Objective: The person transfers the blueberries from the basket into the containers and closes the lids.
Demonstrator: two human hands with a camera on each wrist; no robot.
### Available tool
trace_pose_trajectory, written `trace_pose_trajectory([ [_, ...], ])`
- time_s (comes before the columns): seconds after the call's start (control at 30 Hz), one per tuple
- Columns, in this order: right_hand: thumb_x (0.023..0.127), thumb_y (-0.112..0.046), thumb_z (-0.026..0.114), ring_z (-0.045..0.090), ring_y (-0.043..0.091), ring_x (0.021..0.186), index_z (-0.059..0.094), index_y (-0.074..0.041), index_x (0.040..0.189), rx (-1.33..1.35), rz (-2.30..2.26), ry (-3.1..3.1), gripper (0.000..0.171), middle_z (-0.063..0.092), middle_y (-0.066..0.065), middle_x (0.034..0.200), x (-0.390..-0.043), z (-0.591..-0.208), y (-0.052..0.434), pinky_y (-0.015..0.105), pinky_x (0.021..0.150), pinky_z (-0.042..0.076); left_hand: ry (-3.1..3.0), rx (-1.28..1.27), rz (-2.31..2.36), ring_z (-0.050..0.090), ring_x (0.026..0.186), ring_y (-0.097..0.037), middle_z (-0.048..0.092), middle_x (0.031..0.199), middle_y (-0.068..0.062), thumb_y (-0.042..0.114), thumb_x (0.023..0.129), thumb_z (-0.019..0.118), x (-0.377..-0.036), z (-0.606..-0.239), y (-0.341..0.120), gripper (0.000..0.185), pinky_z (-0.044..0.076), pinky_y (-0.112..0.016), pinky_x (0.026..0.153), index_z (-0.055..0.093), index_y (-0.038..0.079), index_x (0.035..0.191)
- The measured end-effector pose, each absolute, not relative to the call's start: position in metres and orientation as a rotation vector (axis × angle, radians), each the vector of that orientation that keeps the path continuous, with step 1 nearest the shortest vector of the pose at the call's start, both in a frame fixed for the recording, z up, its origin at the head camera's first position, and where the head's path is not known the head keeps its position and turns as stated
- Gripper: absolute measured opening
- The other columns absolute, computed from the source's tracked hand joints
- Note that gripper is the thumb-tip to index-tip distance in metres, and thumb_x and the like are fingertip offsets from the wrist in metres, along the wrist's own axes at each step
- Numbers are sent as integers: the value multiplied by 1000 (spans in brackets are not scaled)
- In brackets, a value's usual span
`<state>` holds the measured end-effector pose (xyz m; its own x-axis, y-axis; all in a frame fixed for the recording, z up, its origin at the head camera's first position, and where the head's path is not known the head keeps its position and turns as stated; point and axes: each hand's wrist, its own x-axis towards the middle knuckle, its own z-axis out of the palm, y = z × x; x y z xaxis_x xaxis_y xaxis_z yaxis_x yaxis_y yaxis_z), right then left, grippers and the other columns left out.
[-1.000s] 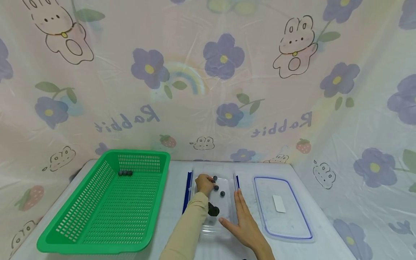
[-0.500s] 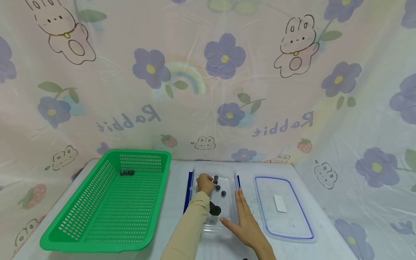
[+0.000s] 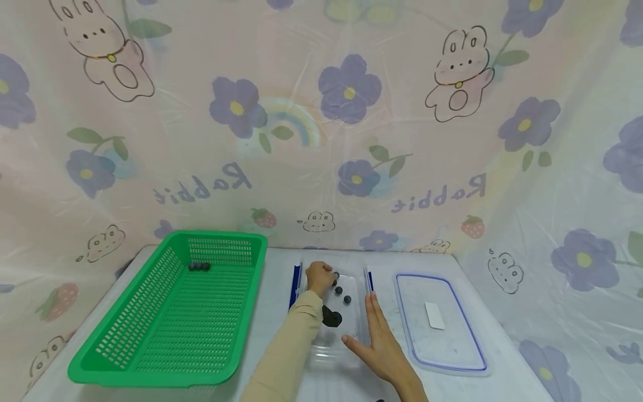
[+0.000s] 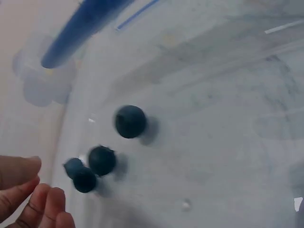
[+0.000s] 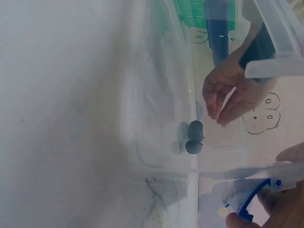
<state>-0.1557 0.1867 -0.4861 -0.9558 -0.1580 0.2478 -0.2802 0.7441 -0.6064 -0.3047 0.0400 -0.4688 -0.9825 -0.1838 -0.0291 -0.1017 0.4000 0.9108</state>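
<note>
White table [image 3: 276, 296]; hands [image 3: 318, 277] [image 3: 383, 350]: left bent, right straight-fingered

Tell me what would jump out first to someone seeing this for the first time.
Probably the big green basket, at the left of the white table in the head view. Next would come the backdrop behind, with its purple flowers and cartoon rabbits. Then the eye would likely drop to the clear container in the middle, where the left hand is near small dark balls.
</note>
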Motion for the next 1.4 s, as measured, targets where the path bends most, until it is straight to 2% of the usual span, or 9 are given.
trace_pose_trajectory([
  [0.13,86,-52,67,14,36,143,13,1,154,351,1016,-2766,102,6,16,160,-156,-486,188,59,108,23,-2608,223,-1643,57,88,-27,64,84,-9,5,81,70,-305,-457,37,5,50,-39,74,71,1,83],
  [0.33,86,-50,69,14,36,143,12,-1,154,356,1013,-2763,101,5,15,160,-156,-487,189,58,108,23,-2650,90,-1678,57,78,-21,63,79,-4,13,84,68,-307,-436,34,8,48,-34,67,70,5,84],
  [0.67,86,-53,66,13,37,143,12,-1,154,308,1006,-2805,102,4,16,160,-156,-484,188,59,108,22,-2773,-333,-1506,56,70,-16,61,78,-2,14,88,65,-304,-403,26,9,46,-29,61,66,6,83],
  [1.0,86,-55,66,13,38,143,11,-2,155,275,1012,-2836,103,3,15,160,-156,-483,187,59,108,21,-2699,-642,-1346,51,64,-12,57,72,2,11,86,64,-290,-377,17,6,42,-25,56,62,10,80],
  [1.27,84,-54,68,13,39,143,11,-2,155,228,1029,-2859,104,2,15,161,-157,-482,186,60,108,20,-2614,-896,-1016,55,80,-17,59,86,-2,12,88,67,-284,-359,1,5,46,-30,70,65,8,92],
  [1.4,85,-55,67,13,39,143,11,-2,155,253,1033,-2838,104,2,15,161,-157,-483,186,60,108,20,-2572,-906,-744,56,84,-20,60,90,-4,14,88,68,-278,-352,-12,9,47,-33,69,66,9,96],
])
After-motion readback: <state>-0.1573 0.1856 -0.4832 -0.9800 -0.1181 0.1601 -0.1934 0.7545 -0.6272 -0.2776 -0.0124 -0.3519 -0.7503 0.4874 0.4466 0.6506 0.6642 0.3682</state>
